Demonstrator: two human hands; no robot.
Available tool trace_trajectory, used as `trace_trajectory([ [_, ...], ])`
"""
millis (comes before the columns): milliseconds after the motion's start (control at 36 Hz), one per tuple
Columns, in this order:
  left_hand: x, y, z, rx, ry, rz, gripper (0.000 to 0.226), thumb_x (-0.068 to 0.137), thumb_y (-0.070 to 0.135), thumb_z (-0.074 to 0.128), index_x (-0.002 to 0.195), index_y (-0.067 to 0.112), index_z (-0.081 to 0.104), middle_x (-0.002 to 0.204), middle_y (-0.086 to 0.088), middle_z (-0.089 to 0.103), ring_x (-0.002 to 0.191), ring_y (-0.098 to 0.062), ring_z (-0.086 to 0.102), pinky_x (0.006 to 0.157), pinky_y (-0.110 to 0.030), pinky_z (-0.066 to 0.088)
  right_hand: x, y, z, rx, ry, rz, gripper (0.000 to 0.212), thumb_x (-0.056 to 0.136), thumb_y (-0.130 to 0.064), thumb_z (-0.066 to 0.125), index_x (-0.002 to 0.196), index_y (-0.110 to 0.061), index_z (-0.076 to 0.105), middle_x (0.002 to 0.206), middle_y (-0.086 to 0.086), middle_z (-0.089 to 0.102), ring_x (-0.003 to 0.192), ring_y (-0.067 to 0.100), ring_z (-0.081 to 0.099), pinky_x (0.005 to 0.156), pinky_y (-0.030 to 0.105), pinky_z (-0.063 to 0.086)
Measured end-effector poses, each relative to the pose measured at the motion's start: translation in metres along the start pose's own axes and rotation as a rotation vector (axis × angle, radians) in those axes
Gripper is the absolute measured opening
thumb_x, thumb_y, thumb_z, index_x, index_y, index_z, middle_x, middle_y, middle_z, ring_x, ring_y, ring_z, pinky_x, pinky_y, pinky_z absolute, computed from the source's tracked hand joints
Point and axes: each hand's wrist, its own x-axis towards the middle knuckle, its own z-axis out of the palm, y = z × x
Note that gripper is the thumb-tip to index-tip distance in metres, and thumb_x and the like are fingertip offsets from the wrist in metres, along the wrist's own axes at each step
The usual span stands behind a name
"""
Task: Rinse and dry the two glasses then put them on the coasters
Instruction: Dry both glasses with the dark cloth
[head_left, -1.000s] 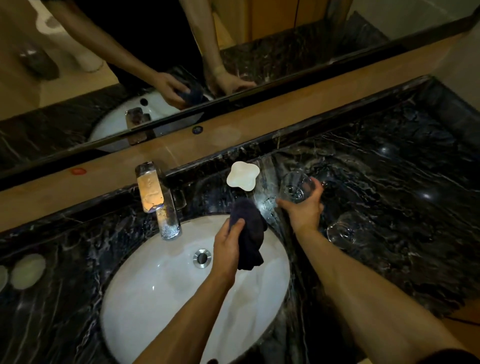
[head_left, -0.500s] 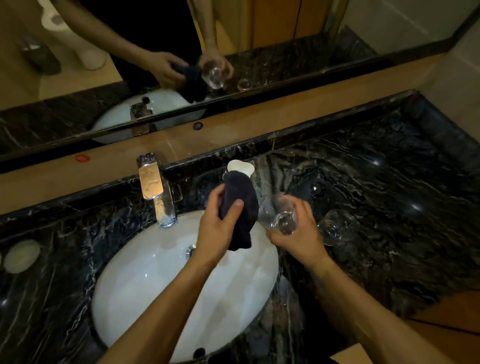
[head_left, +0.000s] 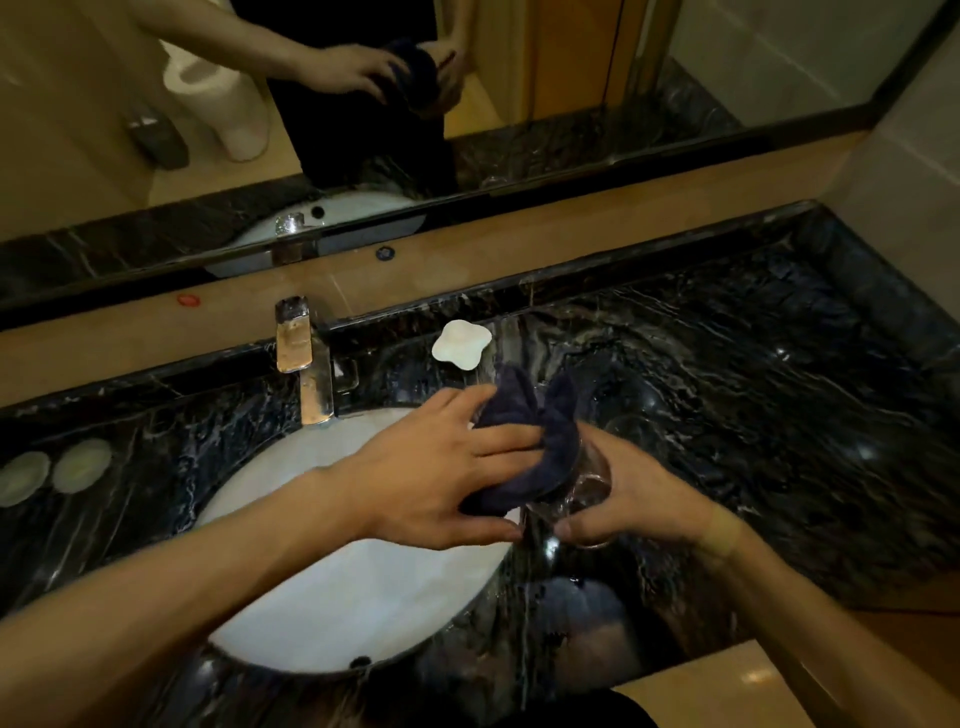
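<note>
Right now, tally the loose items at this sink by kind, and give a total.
Glasses: 2, the second only faintly visible
Round coasters: 2
Dark cloth: 1
White lobed dish: 1
Total: 6

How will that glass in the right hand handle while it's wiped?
The glass is clear and thin-looking, so probably fragile. The countertop glistens, so the glass may be slippery. The cloth drapes limply and probably adds little support.

Faucet (head_left: 304, 364) blocks left; right countertop (head_left: 753, 415) open
</note>
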Motion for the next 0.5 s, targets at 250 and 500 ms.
trace_trajectory([
  [250, 0.018, 0.024, 0.005, 0.083, -0.208, 0.016, 0.051, 0.091, 0.063, 0.046, 0.129, 0.031, 0.054, 0.123, 0.012, 0.058, 0.095, -0.028, 0.062, 0.058, -0.034, 0.049, 0.004, -0.019, -0.004, -0.233, -0.086, -0.113, 0.066, 0.054, -0.031, 0.082, 0.111, -0.036, 0.05, 0.093, -0.008, 0.068, 0.082, 0.013, 0.066, 0.072, 0.042, 0.055],
  [500, 0.031, 0.039, 0.019, -0.412, -0.132, -0.412, 0.03, 0.088, 0.047, 0.064, 0.11, 0.028, 0.06, 0.106, 0.008, 0.06, 0.089, -0.017, 0.058, 0.076, -0.036, 0.049, 0.002, -0.012, 0.003, -0.545, 0.126, -0.31, 0.079, 0.06, -0.07, 0.064, 0.126, -0.037, 0.034, 0.118, -0.004, 0.062, 0.103, 0.017, 0.061, 0.083, 0.035, 0.053],
])
